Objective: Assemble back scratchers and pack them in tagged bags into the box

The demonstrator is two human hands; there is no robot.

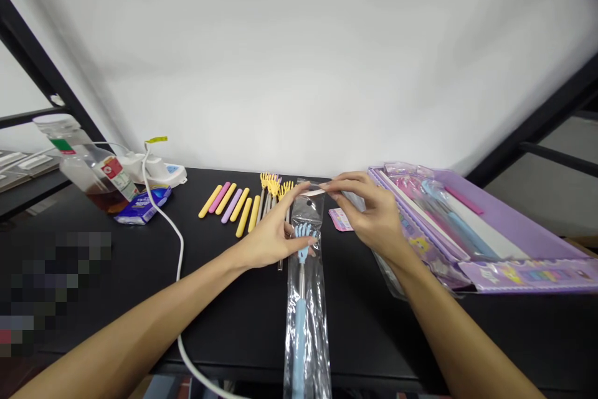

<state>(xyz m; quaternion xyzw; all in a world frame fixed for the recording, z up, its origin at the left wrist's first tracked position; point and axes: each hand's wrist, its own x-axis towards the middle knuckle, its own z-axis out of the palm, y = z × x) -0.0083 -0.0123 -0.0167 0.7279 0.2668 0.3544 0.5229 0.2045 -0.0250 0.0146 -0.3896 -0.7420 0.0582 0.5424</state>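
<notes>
A light blue back scratcher (300, 318) with a metal shaft lies inside a long clear plastic bag (315, 281), its hand-shaped head toward the top. My left hand (268, 234) is closed on the bag near that head, with the forefinger up by the top edge. At the bag's top, my right hand (369, 212) pinches one end of a thin white strip (314, 193). Yellow scratcher heads (273, 187) on metal shafts lie just beyond my left hand, partly hidden by it. Yellow, pink and purple handles (232, 205) lie to their left.
On the right stands an open purple box (509, 212) holding bagged pink and blue scratchers. A small pink card (341, 220) lies near my right hand. To the left are a bottle (96, 165), a blue packet (144, 205), a power strip (175, 175) and a white cable (181, 262).
</notes>
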